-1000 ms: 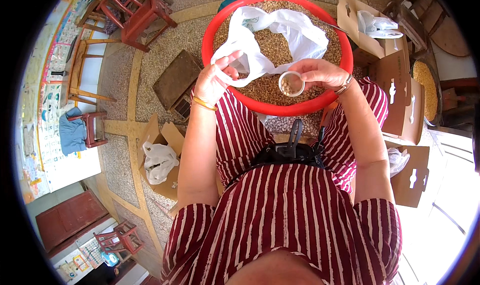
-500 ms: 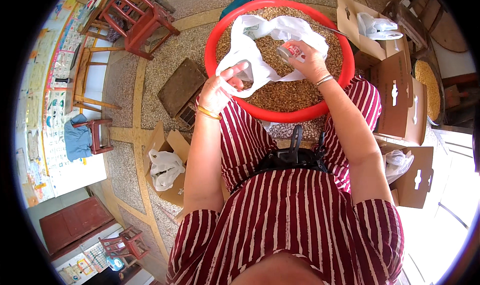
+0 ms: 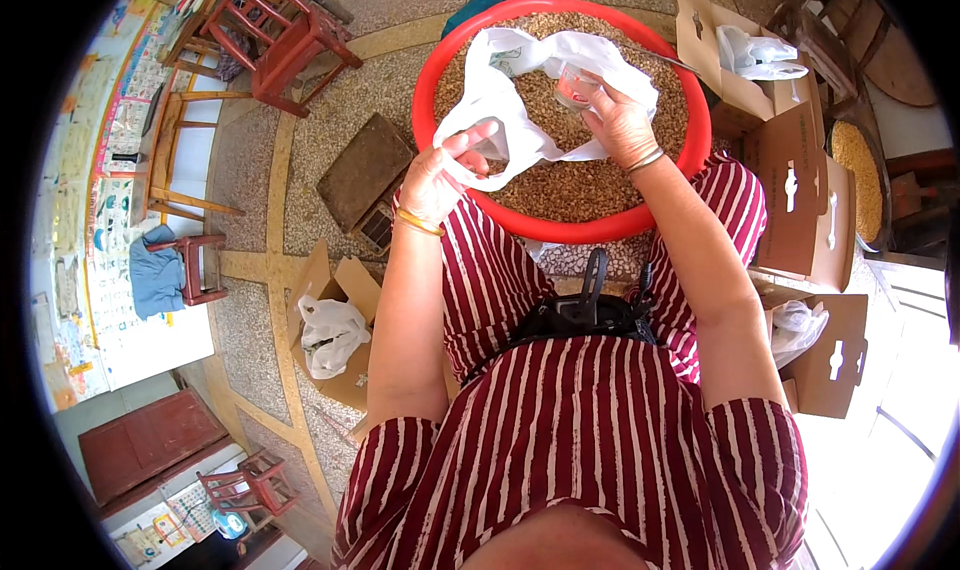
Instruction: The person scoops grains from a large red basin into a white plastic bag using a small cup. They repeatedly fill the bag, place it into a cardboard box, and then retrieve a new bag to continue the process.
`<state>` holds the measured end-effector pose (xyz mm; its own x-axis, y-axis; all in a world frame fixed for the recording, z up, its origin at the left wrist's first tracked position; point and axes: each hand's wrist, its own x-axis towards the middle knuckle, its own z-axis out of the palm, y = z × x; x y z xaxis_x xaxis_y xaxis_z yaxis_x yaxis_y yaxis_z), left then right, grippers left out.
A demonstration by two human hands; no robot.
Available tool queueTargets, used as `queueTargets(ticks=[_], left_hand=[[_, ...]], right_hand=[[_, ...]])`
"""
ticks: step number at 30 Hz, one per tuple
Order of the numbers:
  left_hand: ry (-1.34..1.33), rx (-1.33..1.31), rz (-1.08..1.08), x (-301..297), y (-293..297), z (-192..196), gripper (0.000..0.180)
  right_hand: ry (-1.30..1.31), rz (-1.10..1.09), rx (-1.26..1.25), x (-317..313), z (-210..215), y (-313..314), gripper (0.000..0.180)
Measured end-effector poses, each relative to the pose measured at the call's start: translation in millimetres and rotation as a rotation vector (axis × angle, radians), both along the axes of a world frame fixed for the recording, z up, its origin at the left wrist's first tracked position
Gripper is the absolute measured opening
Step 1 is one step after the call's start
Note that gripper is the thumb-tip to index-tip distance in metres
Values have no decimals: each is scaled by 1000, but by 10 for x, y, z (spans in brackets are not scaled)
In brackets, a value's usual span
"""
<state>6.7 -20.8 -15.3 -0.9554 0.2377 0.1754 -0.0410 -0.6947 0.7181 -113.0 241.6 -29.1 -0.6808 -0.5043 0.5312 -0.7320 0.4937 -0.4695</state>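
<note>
Above the round red tub [image 3: 424,110] of tan grains [image 3: 560,192], a thin, crumpled, milky-white plastic bag [image 3: 488,98] spreads loosely, its edge held by the left hand [image 3: 436,177]. The right hand [image 3: 622,130] grips a small clear cup [image 3: 573,90] with red markings, tilted, near the bag's right-hand folds.

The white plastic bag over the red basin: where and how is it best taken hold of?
Likely by the left edge of the white plastic bag, from the left, pinched between thumb and fingers. The left hand holds it there. The film looks thin and limp, so a gathered edge suits; the right hand with a clear cup occupies the other side.
</note>
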Motion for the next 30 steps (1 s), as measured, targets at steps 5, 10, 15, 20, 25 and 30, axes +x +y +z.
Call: queueTargets(ticks=[5,10,15,20,25,30], left_hand=[[-22,-9,32,0,-10,8,33],[10,-20,88,29,-6,2,33],[-24,-27,89,13,59,76,56],[-24,-6,111,47,23,52,48],[12,-29,101,67,-9,29,31],[24,-38,90,45,-27,22,31]], right_hand=[[-426,19,-351,50,61,62,41],[-1144,519,-510,149,137,274,41],[-1194,427,170,156,-259,376,38],[-710,86,790,62,-491,329,34],[-450,-129,869,7,-626,312,28],[-484,-96,452,-70,-1204,332,21]])
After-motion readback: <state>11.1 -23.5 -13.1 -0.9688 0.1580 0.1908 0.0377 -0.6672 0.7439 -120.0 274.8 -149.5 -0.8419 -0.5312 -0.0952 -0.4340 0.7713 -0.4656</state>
